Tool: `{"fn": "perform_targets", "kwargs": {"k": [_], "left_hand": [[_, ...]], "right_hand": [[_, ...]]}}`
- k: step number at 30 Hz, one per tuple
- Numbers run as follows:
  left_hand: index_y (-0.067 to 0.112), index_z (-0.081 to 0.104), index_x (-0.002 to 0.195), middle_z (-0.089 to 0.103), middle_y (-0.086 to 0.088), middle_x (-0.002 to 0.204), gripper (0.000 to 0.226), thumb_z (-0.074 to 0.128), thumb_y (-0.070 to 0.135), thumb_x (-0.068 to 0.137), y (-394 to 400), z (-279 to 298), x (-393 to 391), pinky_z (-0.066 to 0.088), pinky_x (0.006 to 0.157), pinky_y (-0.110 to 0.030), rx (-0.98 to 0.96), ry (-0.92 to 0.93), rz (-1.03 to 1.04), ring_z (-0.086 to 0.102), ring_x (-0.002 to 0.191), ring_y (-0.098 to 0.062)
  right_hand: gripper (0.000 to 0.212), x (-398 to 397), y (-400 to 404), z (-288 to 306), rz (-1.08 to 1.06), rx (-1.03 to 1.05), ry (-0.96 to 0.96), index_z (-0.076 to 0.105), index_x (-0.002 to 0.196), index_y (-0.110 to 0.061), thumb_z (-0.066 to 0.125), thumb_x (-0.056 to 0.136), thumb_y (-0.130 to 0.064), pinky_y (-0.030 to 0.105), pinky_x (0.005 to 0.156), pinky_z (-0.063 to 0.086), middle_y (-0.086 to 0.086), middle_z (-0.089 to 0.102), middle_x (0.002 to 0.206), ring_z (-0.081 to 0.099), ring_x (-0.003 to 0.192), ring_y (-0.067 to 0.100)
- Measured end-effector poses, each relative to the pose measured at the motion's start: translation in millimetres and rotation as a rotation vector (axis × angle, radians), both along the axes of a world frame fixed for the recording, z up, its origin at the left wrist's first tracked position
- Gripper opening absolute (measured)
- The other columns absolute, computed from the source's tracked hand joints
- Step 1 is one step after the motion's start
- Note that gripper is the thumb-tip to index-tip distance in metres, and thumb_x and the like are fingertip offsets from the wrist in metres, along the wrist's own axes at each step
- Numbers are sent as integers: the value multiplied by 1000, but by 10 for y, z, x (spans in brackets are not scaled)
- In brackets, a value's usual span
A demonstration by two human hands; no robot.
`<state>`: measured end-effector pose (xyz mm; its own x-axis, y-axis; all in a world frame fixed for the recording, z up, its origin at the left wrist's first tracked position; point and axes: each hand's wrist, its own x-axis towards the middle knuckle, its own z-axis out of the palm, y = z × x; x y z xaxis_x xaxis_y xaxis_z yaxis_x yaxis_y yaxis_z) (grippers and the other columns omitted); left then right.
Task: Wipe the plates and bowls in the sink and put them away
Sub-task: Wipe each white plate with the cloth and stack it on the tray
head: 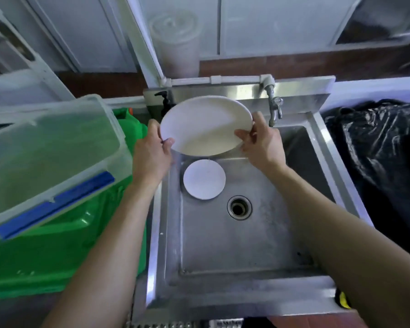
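Stainless steel sink (246, 290), viewed from above, serves as the landmark. Nearest its front rim, two bare forearms reach forward over the basin. On the basin floor, the drain (239, 207) sits near the centre; just beyond and left of the drain, a small white plate (204, 179) lies flat, close to the sink's left wall. Above the far part of the basin, a large white plate (206, 125) is held in the air, tilted with its concave face toward the camera. The left hand (152, 152) grasps the large plate's left edge, thumb on the face and fingers behind; the right hand (260, 143) grasps the right edge in the same way, so each grip is clenched on the rim. Behind the plate, at the sink's back ledge, a metal tap (275, 108) hangs down on the right and a dark pump dispenser (164, 100) stands on the left, partly hidden. Left of the sink, a clear lidded container (47, 152) with a blue clip (55, 204) rests on a green bin (57, 256). Right of the sink, a black plastic bag (376, 147) lies crumpled. Beyond the back ledge, a white pipe (213, 79) runs horizontally, and a translucent round tub (175, 41) stands against the pale wall panels.
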<state>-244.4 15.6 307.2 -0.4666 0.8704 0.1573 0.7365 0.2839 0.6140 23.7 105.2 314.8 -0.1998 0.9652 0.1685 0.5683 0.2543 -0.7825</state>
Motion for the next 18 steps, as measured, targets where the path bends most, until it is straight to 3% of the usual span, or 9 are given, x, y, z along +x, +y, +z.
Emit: {"fn": "perform_targets", "kwargs": {"k": [3, 7, 10, 13, 15, 18], "left_hand": [[24, 49, 122, 80, -4, 95, 25, 66, 32, 105, -266, 474, -9, 63, 76, -46, 103, 6, -115, 79, 82, -32], [7, 54, 135, 78, -16, 113, 38, 66, 31, 108, -525, 899, 80, 46, 74, -33, 197, 68, -280, 74, 100, -41], [4, 52, 145, 79, -16, 109, 61, 58, 52, 108, -654, 1064, 225, 56, 76, -38, 228, 114, -347, 75, 98, -40], [1, 58, 139, 76, -3, 96, 61, 58, 54, 108, -732, 1124, 354, 51, 71, -31, 253, 110, -380, 76, 87, -29], [2, 61, 136, 78, -4, 99, 55, 60, 49, 108, -742, 1127, 433, 51, 71, -30, 242, 92, -413, 74, 86, -23], [-1, 73, 115, 79, -12, 87, 63, 51, 57, 104, -781, 1119, 588, 53, 64, -33, 145, 155, -485, 75, 76, -34]], "right_hand": [[23, 59, -306, 448, -50, 97, 28, 53, 112, -17, 70, 100, -27, 43, 66, 60, -2, 75, 82, 74, 63, 16], [23, 166, -612, 779, -106, 131, 98, 52, 114, -15, 69, 102, -24, 40, 62, 60, -3, 73, 83, 72, 57, 8], [24, 229, -718, 859, -121, 124, 128, 50, 109, -15, 70, 101, -23, 37, 59, 60, -2, 73, 87, 72, 57, 9], [25, 312, -761, 849, -111, 89, 167, 52, 116, -15, 70, 101, -22, 30, 56, 59, 3, 74, 92, 73, 57, 12], [29, 399, -779, 825, -103, 72, 195, 54, 125, -15, 70, 101, -20, 23, 54, 56, 3, 74, 90, 73, 57, 13], [40, 533, -798, 741, -93, 35, 211, 52, 140, -19, 68, 102, -20, 25, 59, 60, 0, 75, 87, 75, 60, 13]]}}
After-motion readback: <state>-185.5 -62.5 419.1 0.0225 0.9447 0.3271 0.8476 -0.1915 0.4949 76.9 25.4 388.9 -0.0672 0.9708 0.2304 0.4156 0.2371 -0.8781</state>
